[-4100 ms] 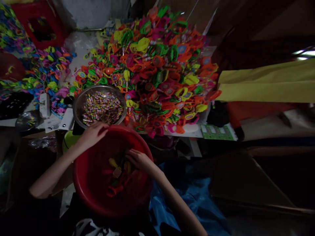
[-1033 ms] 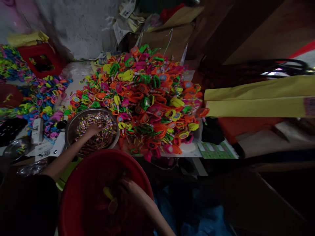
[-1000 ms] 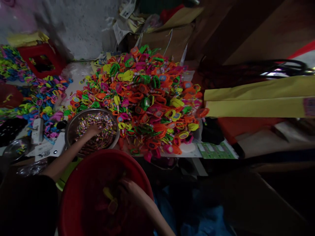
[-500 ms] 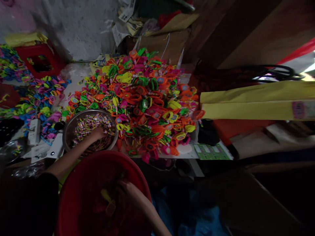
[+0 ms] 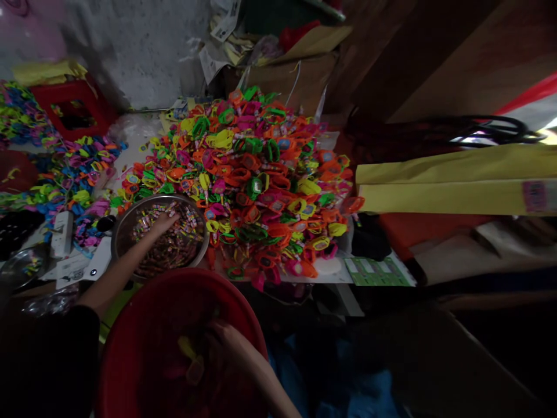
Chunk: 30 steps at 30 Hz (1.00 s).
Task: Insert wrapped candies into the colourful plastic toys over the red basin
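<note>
My left hand (image 5: pixel 166 222) reaches into a metal bowl (image 5: pixel 116 244) on the table. Its fingers look pressed together among many small candy rolls (image 5: pixel 172 249) in striped wrappers; whether they grip one is too blurred to tell. Lower down, my right hand (image 5: pixel 221 334) is inside a large red tub (image 5: pixel 250 313), its fingers curled in shadow around something I cannot make out. Near it in the tub lie a yellow toy watch (image 5: pixel 187 347) and a dim pink piece. Behind the bowl rises a big heap of bright toy watches (image 5: pixel 256 186), orange, green, yellow and pink.
More colourful toy pieces (image 5: pixel 80 168) spread on the left, by a red stool (image 5: pixel 65 96) and a white power strip (image 5: pixel 62 232). A small metal bowl (image 5: pixel 20 268) stands at the left edge. Green printed cards (image 5: pixel 378 271) and a long yellow sheet (image 5: pixel 448 180) lie on the right.
My left hand has shifted slightly left and up within the bowl, uncovering candy rolls on its right. My right hand stays nearly still in the tub.
</note>
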{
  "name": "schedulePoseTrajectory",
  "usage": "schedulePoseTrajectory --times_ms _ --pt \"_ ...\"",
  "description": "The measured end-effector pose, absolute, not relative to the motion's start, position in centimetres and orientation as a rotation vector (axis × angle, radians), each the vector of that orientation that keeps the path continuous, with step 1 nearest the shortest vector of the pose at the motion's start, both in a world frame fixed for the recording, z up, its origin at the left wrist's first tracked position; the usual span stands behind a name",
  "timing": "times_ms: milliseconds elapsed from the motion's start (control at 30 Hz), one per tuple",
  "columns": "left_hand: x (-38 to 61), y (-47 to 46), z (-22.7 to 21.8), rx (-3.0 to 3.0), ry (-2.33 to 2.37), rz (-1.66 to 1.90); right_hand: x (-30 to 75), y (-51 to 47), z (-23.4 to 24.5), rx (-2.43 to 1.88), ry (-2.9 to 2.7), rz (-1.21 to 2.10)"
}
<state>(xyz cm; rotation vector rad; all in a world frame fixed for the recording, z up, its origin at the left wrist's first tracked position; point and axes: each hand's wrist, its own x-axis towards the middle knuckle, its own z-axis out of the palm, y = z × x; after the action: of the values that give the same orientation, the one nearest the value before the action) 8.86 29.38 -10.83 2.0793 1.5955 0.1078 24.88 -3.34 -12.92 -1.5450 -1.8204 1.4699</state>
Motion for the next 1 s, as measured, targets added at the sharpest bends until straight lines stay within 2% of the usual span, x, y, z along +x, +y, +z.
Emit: schedulePoseTrajectory --times_ms 400,767,1000 --pt "10.0 26.6 -12.9 2.426 1.168 -0.031 24.9 -3.4 -13.1 -1.524 -1.795 1.476" --pt "9.9 26.7 -14.0 2.586 1.041 -0.236 24.8 -3.4 -13.5 -1.525 -1.782 1.465" --pt "9.8 26.6 -14.3 2.479 1.056 -0.132 24.6 -3.6 -13.6 -1.540 -1.784 1.446"
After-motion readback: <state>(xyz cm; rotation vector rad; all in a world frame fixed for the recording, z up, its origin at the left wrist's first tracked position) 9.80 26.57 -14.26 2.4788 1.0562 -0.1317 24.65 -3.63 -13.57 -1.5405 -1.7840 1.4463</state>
